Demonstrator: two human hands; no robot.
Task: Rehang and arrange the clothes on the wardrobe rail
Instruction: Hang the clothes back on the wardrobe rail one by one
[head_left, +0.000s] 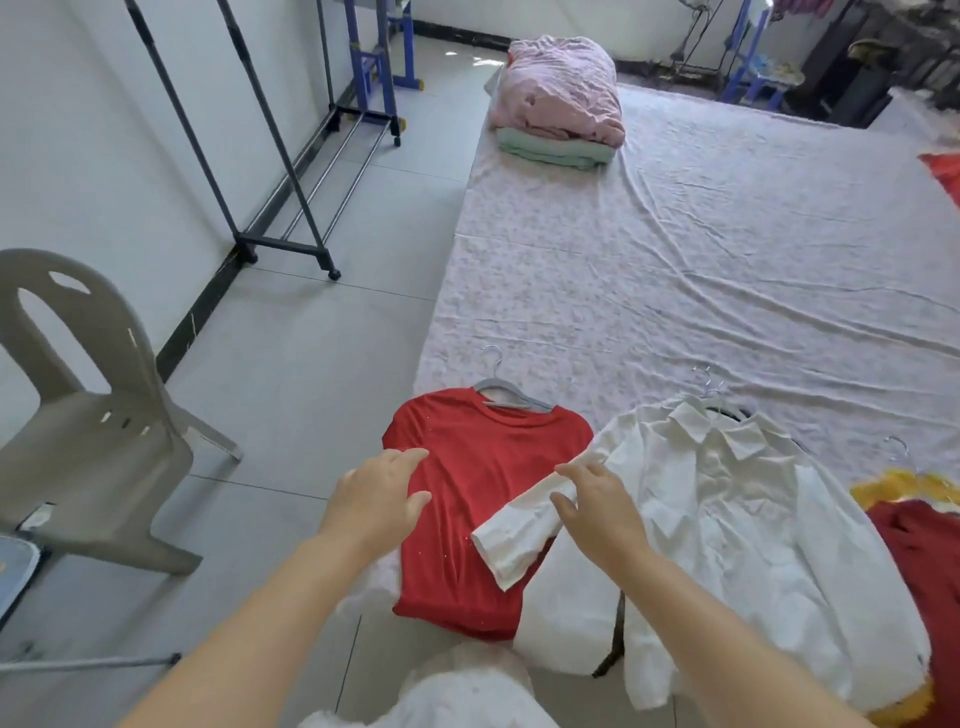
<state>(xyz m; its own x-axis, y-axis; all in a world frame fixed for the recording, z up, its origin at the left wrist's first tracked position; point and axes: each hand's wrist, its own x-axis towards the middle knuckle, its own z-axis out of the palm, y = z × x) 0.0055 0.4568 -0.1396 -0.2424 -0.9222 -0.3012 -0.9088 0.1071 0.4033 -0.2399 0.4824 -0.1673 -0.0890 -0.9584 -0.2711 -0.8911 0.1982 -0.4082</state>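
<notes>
Fingers (410, 457) of the left hand (376, 493) are straight and relaxed over the left shoulder of the red T-shirt (467, 530), gripping nothing. The right hand (597, 506) is also slack, thumb and forefinger spread over the white shirt's sleeve (514, 540), which lies across the T-shirt. Both garments lie flat on the bed sheet (675, 260), the T-shirt on a grey hanger (511, 392), the white shirt (727, 519) just beside it. The clothes rack (280, 244) stands well apart by the wall, a plastic chair (93, 415) nearer.
</notes>
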